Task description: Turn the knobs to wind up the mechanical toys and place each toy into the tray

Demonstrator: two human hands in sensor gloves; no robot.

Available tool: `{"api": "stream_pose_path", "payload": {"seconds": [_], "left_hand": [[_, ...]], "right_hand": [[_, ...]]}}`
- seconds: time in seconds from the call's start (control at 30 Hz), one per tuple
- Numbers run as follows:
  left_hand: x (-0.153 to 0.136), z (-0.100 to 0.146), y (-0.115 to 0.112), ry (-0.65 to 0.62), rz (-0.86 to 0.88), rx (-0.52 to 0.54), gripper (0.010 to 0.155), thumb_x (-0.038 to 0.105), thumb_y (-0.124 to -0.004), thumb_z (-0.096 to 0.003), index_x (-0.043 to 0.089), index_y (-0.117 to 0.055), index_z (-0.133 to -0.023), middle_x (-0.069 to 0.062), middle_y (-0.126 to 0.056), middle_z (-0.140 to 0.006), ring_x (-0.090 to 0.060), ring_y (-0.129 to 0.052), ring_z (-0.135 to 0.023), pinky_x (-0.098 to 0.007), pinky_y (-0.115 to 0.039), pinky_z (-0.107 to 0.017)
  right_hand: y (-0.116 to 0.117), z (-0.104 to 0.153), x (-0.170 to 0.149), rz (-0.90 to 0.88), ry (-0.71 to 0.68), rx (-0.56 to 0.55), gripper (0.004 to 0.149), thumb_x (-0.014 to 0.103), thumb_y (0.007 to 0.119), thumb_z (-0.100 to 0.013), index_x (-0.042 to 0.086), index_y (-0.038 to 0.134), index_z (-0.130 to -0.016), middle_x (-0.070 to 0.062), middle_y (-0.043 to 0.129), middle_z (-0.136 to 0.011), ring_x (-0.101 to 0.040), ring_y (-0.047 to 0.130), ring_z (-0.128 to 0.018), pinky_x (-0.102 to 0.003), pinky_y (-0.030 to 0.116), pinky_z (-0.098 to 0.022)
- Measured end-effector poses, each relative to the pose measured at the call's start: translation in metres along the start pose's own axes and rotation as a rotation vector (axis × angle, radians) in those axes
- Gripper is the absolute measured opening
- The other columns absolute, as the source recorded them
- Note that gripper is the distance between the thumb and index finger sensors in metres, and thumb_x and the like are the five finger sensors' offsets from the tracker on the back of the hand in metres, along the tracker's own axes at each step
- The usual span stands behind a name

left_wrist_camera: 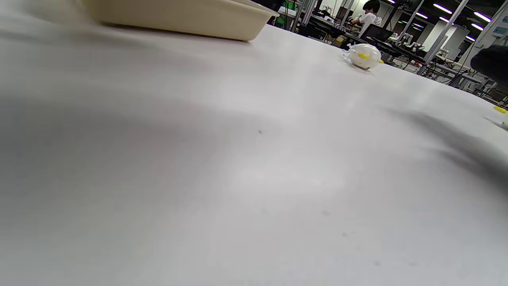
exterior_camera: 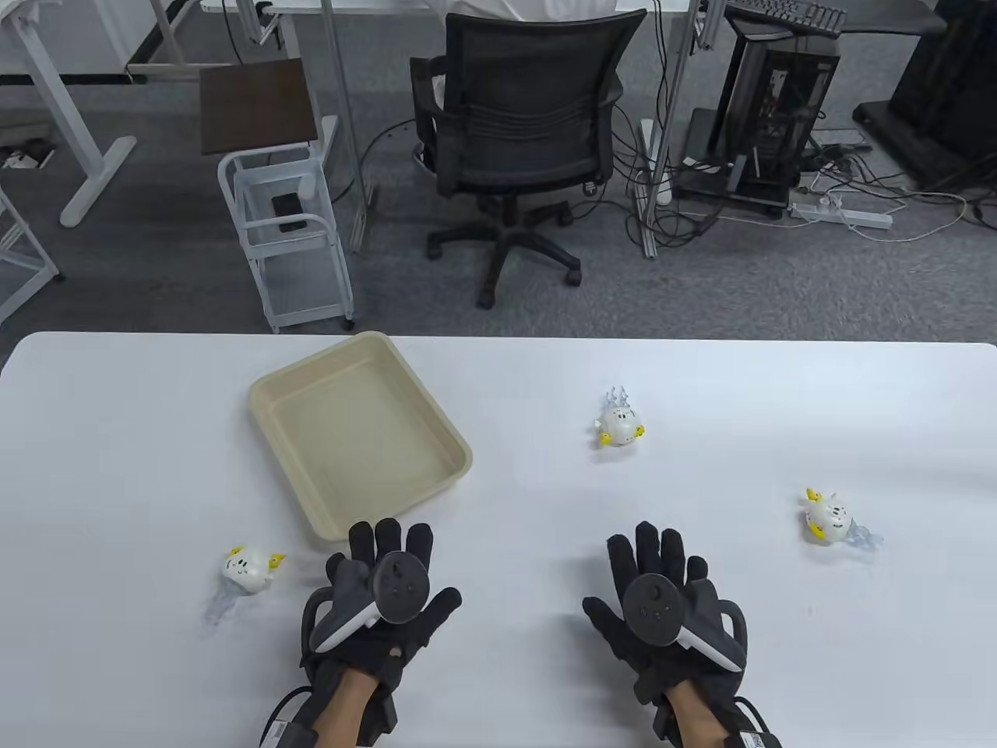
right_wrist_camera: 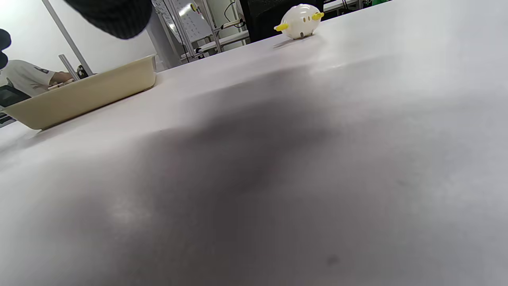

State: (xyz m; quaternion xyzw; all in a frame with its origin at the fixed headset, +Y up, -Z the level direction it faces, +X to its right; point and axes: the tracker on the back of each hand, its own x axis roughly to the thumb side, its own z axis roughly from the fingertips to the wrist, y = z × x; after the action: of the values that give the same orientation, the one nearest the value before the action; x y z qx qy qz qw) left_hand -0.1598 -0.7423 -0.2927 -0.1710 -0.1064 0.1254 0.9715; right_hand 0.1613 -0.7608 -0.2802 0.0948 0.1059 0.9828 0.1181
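Left hand (exterior_camera: 379, 596) and right hand (exterior_camera: 662, 604) lying flat near worktop's (exterior_camera: 545, 499) front edge, fingers spread, holding nothing, three toys sitting outside tray (exterior_camera: 269, 389)

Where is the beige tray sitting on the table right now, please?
In the table view the beige tray lies empty on the left half of the white table, just beyond the left hand, with a wind-up toy lying nearer, to its left.

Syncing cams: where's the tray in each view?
Table view: tray left of centre, just beyond the left hand.
Left wrist view: tray along the top edge, left half, only its side wall showing.
Right wrist view: tray at the left, upper part, seen side-on.
Shared landmark: the middle toy, at and.
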Motion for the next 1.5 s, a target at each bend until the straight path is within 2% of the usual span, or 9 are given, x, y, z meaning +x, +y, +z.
{"api": "stream_pose_path", "payload": {"seconds": [0.4, 0.53, 0.67, 0.8, 1.0, 1.1, 1.23, 1.33, 1.5], "left_hand": [[-0.002, 0.000, 0.001, -0.008, 0.022, -0.009, 0.089, 0.066, -0.047, -0.0560, 0.016, -0.005, -0.117, -0.029, 0.002, -0.115, -0.059, 0.006, -0.101, -0.079, -0.013, -0.064], [-0.002, 0.000, 0.001, -0.005, 0.022, -0.006, 0.089, 0.066, -0.047, -0.0560, 0.016, -0.005, -0.117, -0.030, 0.001, -0.115, -0.059, 0.005, -0.102, -0.079, -0.013, -0.065], [-0.001, -0.005, 0.000, -0.005, 0.014, -0.029, 0.089, 0.066, -0.048, -0.0560, 0.016, -0.006, -0.117, -0.030, 0.001, -0.115, -0.060, 0.004, -0.102, -0.079, -0.014, -0.064], [-0.002, -0.003, 0.000, 0.000, 0.024, -0.025, 0.089, 0.066, -0.047, -0.0562, 0.016, -0.006, -0.117, -0.030, 0.001, -0.115, -0.060, 0.004, -0.102, -0.079, -0.014, -0.065], [-0.005, -0.001, -0.001, 0.005, 0.046, -0.033, 0.089, 0.065, -0.047, -0.0563, 0.016, -0.006, -0.117, -0.030, 0.001, -0.115, -0.060, 0.003, -0.102, -0.079, -0.014, -0.065], [-0.003, 0.000, -0.002, -0.009, 0.055, -0.046, 0.089, 0.065, -0.047, -0.0563, 0.016, -0.005, -0.117, -0.030, 0.002, -0.114, -0.060, 0.004, -0.102, -0.079, -0.013, -0.064], [-0.001, -0.002, -0.004, -0.023, 0.046, -0.056, 0.089, 0.065, -0.047, -0.0564, 0.016, -0.006, -0.117, -0.030, 0.001, -0.114, -0.060, 0.003, -0.102, -0.079, -0.014, -0.064], [0.000, -0.004, -0.005, -0.028, 0.039, -0.061, 0.088, 0.065, -0.047, -0.0564, 0.016, -0.006, -0.117, -0.030, 0.001, -0.114, -0.060, 0.003, -0.102, -0.079, -0.014, -0.064], [0.002, -0.006, -0.006, -0.066, 0.068, -0.059, 0.088, 0.064, -0.047, -0.0568, 0.014, -0.007, -0.117, -0.031, -0.002, -0.115, -0.060, 0.000, -0.103, -0.079, -0.016, -0.065]], "right_hand": [[0.001, -0.001, -0.004, -0.023, 0.012, 0.011, 0.082, 0.060, 0.053, -0.067, 0.013, 0.010, -0.118, -0.028, 0.004, -0.117, -0.055, 0.001, -0.103, -0.076, 0.016, -0.074], [-0.005, -0.020, -0.015, 0.036, 0.074, 0.055, 0.083, 0.061, 0.057, -0.066, 0.016, 0.012, -0.119, -0.026, 0.006, -0.119, -0.053, 0.000, -0.105, -0.076, 0.011, -0.074], [-0.059, -0.051, -0.060, 0.202, 0.244, -0.025, 0.084, 0.063, 0.064, -0.063, 0.021, 0.019, -0.120, -0.023, 0.011, -0.122, -0.051, 0.001, -0.107, -0.075, 0.011, -0.077], [-0.105, -0.067, -0.125, 0.195, 0.456, -0.007, 0.089, 0.064, 0.073, -0.059, 0.025, 0.021, -0.120, -0.023, 0.015, -0.123, -0.051, 0.005, -0.110, -0.075, 0.018, -0.081], [-0.090, -0.068, -0.209, 0.196, 0.716, 0.168, 0.095, 0.064, 0.083, -0.053, 0.034, 0.020, -0.118, -0.022, 0.020, -0.124, -0.053, 0.019, -0.113, -0.069, 0.037, -0.086], [-0.077, -0.068, -0.225, 0.123, 0.740, 0.211, 0.093, 0.060, 0.086, -0.054, 0.036, 0.021, -0.117, -0.021, 0.027, -0.124, -0.051, 0.032, -0.114, -0.066, 0.045, -0.086], [-0.086, -0.066, -0.228, 0.117, 0.749, 0.137, 0.081, 0.045, 0.088, -0.059, 0.033, 0.032, -0.116, -0.017, 0.049, -0.121, -0.042, 0.063, -0.106, -0.056, 0.060, -0.082], [-0.094, -0.065, -0.220, 0.162, 0.717, 0.122, 0.080, 0.045, 0.090, -0.056, 0.024, 0.041, -0.117, -0.022, 0.057, -0.116, -0.042, 0.073, -0.097, -0.054, 0.064, -0.078], [-0.126, -0.061, -0.148, 0.123, 0.432, -0.088, 0.085, 0.051, 0.087, -0.056, 0.008, 0.045, -0.116, -0.029, 0.062, -0.110, -0.045, 0.077, -0.088, -0.055, 0.068, -0.071]]}}
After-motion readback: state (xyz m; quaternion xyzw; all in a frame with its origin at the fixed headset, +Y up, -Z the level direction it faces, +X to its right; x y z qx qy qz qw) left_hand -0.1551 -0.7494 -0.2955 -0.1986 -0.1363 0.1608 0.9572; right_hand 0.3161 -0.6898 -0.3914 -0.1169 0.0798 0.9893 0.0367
